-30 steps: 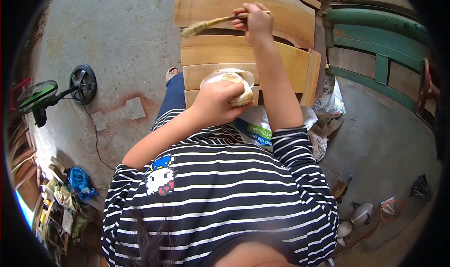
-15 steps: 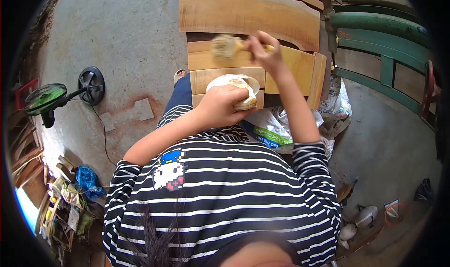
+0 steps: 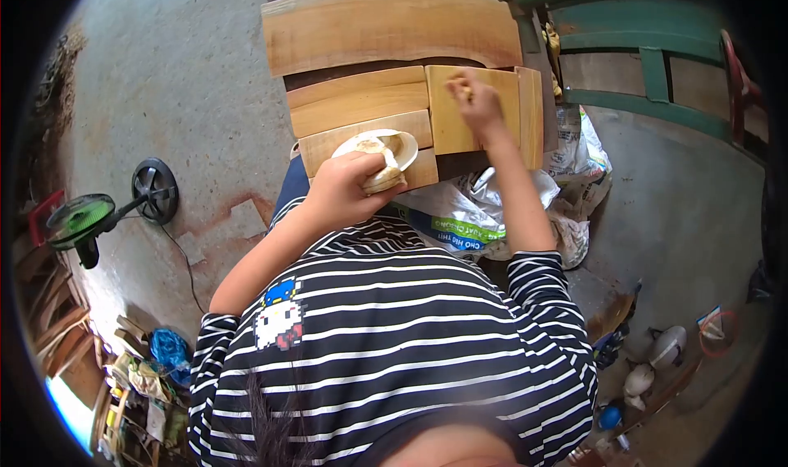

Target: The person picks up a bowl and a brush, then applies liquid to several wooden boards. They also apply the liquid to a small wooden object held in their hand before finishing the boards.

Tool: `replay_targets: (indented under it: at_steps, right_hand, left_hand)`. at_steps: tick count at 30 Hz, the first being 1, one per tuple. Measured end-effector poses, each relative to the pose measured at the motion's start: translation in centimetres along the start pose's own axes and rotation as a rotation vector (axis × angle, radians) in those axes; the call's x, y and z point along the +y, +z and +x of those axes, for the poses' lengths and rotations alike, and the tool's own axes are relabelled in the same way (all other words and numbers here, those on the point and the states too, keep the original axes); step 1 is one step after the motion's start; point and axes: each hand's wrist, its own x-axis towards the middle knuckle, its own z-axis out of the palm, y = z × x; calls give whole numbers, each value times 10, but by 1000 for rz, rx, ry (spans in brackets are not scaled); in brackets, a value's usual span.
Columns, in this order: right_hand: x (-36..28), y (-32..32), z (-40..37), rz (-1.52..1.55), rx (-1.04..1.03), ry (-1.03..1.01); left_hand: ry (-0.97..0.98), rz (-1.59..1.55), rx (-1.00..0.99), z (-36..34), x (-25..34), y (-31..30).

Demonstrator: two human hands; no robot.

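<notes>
My left hand is closed on a white bowl with stained, yellowish material at its near side, held over the front boards. My right hand grips a paintbrush above a yellower wooden board. Only a short piece of the brush shows; its bristles are hidden or smeared by motion. Left of this board lie narrower wooden boards, and beyond them a long board with a wavy edge.
A green metal frame stands at the right. Printed plastic sacks lie beneath the boards' near edge. On the left floor are a green-and-black fan and its cord. Scrap wood and a blue bag are at lower left.
The brush has moved from over the left boards to the yellower board on the right, with my right hand lower. The view has shifted; my left hand still holds the bowl.
</notes>
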Motion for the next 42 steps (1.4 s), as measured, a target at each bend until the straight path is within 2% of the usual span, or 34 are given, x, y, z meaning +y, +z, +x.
replay_targets:
  at_steps: [2,3,5,8,10,11,13,14,15,16,18,19,20,22,24,25,26,28,29,32,33,34,37,40,42]
  right_hand:
    - [-23,13,-2,335,-28,-155]
    - [-30,12,-1,343,-16,-144]
    - [-37,7,-3,1003,-140,126]
    - [7,12,-23,879,2,204]
    - [33,-16,-43,848,206,269]
    - [43,-35,-55,810,312,327]
    - [70,-73,-82,590,486,402]
    - [82,-88,-94,512,603,522]
    - [86,-110,-110,298,557,584]
    - [118,-116,-127,299,580,644]
    - [125,-117,-146,580,470,915]
    - [127,-102,-154,866,439,984]
    - [129,-79,-159,1157,400,1037]
    - [137,-39,-165,1420,190,1090]
    - [130,-7,-158,1669,213,1180]
    - [148,12,-156,1808,208,1213]
    - [150,26,-151,1669,267,1084]
    - [166,44,-138,1697,318,980]
    - [162,40,-133,1672,357,1051]
    - [148,39,-135,1692,397,1001]
    - [123,38,-133,1465,589,1104]
    - [120,41,-140,1444,542,1056]
    - [84,29,-142,1347,345,1136]
    - [75,25,-144,1293,81,1100]
    - [69,19,-140,1055,-114,1041]
  left_hand:
    - [-52,8,-81,-4,9,-9]
    - [-169,-32,-137,-7,13,-14]
    - [-338,-111,-199,-16,22,-26]
    - [-454,-99,-150,-36,34,-40]
    - [-470,-113,-106,-47,37,-44]
    - [-529,-54,-153,-51,37,-49]
    - [-551,-80,-144,-53,43,-47]
    - [-580,-111,-121,-53,45,-44]
    - [-578,-188,-86,-53,45,-37]
    - [-573,-186,-97,-52,45,-33]
    - [-555,-154,-129,-49,44,-25]
    - [-561,-157,-126,-49,43,-19]
    - [-552,-149,-135,-48,41,-16]
    - [-505,-69,-170,-47,38,-12]
    - [-494,-38,-178,-45,43,-9]
    - [-507,-33,-182,-43,47,-9]
    - [-521,-28,-187,-42,51,-9]
    - [-518,-27,-190,-43,53,-8]
    - [-517,-28,-183,-45,51,-7]
    - [-529,-24,-169,-48,51,-6]
    - [-533,-19,-165,-49,51,-6]
    - [-540,-13,-157,-50,52,-8]
    - [-601,-149,-37,-55,61,-21]
    - [-624,-73,53,-69,51,-43]
    - [-663,58,191,-73,43,-49]
